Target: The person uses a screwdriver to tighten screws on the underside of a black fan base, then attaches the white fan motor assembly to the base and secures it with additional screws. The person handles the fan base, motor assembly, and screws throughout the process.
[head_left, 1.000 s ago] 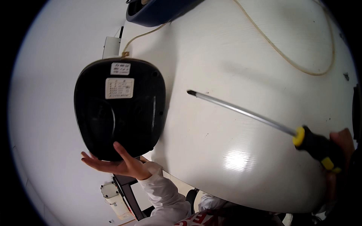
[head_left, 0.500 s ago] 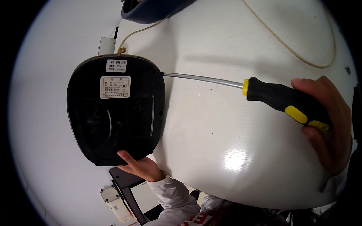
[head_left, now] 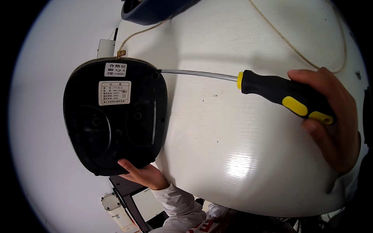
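A black plastic fan base (head_left: 134, 145) with two white labels is held up at the table's left edge, its hollow underside facing me. My left hand (head_left: 145, 175) grips its lower rim, thumb on the underside and the other fingers mostly hidden behind. My right hand (head_left: 338, 116) is closed around the black and yellow handle of a long screwdriver (head_left: 287, 93). The shaft points left, and its tip meets the base's upper right corner beside a round hole. Whether the tip sits on a screw cannot be made out.
A pale cord (head_left: 142, 33) runs from a small brass-coloured clip (head_left: 121, 53) at the base's top edge toward a dark blue housing (head_left: 145, 11). More cord loops over the white table (head_left: 202, 155) at the far right. Below left stands a dark-framed piece of furniture (head_left: 130, 194).
The fan base has shifted slightly left and a little down in view. My right hand and the screwdriver have moved left and slightly up, with the tip still at the corner.
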### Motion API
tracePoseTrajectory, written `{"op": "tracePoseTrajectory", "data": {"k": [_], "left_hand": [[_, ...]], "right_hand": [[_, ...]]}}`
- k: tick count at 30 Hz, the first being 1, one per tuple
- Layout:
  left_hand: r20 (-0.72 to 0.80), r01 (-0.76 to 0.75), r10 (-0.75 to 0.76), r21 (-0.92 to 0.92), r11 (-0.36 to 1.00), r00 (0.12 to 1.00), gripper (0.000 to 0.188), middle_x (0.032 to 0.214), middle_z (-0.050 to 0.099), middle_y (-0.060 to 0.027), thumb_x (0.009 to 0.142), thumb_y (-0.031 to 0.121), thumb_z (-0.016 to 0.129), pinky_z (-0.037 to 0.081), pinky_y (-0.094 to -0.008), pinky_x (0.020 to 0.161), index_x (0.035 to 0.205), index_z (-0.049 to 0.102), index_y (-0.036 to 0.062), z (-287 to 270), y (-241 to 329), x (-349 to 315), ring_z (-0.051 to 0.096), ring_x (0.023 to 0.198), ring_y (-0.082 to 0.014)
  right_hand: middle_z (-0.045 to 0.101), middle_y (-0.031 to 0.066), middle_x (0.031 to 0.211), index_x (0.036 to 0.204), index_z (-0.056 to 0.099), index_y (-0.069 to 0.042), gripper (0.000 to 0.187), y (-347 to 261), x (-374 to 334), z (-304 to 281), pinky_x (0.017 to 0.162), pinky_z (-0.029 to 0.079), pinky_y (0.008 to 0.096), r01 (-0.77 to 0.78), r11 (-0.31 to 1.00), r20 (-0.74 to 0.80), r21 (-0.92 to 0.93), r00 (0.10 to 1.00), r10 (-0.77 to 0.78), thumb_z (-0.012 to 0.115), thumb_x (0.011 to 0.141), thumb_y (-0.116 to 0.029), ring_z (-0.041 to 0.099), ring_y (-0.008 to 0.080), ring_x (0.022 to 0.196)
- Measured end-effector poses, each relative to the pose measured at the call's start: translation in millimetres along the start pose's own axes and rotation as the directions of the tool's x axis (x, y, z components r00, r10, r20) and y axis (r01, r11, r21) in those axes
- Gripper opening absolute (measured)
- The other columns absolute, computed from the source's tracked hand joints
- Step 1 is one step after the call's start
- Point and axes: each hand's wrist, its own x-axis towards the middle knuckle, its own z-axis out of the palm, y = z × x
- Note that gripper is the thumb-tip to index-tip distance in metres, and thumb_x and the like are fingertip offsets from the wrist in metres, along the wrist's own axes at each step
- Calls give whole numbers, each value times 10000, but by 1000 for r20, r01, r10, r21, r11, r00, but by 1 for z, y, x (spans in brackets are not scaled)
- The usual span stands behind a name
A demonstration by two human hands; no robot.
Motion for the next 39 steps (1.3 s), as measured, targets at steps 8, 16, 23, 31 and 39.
{"op": "tracePoseTrajectory", "data": {"k": [8, 16, 23, 31, 39], "left_hand": [[3, -33, 33, 5, 999, 999, 688, 1400, 279, -165, 879, 405, 539, 371, -334, 1038, 1341, 281, -34, -4, -9, -1, 348, 1272, -265], [-3, 19, -19, -43, 999, 1000, 682, 1384, 295, -168, 878, 393, 545, 375, -331, 1039, 1336, 285, -42, 2, -1, 0, 364, 1258, -260], [81, -76, 72, 50, 996, 994, 494, 1344, 298, -159, 933, 268, 472, 369, -370, 1045, 1380, 315, 130, -20, -22, 4, 372, 1247, -297], [64, -19, 23, -61, 998, 998, 621, 1382, 287, -167, 912, 360, 495, 357, -334, 1050, 1350, 276, -21, -7, -10, 1, 347, 1270, -263], [26, -16, 16, 15, 1000, 1000, 715, 1401, 284, -164, 880, 422, 533, 342, -326, 1052, 1351, 248, -34, -18, -13, -1, 360, 1261, -247]], "right_hand": [[481, 112, 866, 1224, 404, 5, 481, 9, 2, -1, 623, 405, 275, 180, 984, 2, 17, 984, -180, 482, 871, -313, 492, 150, 682], [515, 131, 882, 1206, 433, -7, 458, 0, 9, 9, 624, 433, 279, 160, 987, -49, -15, 986, -161, 511, 855, -292, 531, 179, 692], [528, 150, 875, 1193, 456, -3, 456, -10, 8, 11, 579, 448, 277, 138, 988, -73, -73, 987, -143, 538, 843, -285, 556, 196, 676], [525, 177, 905, 1217, 441, 22, 505, -27, 11, 4, 518, 490, 246, 237, 925, -78, -298, 959, -271, 625, 749, -16, 596, 211, 682], [529, 190, 921, 1208, 452, 30, 509, -24, 25, 8, 479, 463, 235, 374, 826, -102, -421, 886, -453, 632, 732, 17, 585, 216, 663]]}}
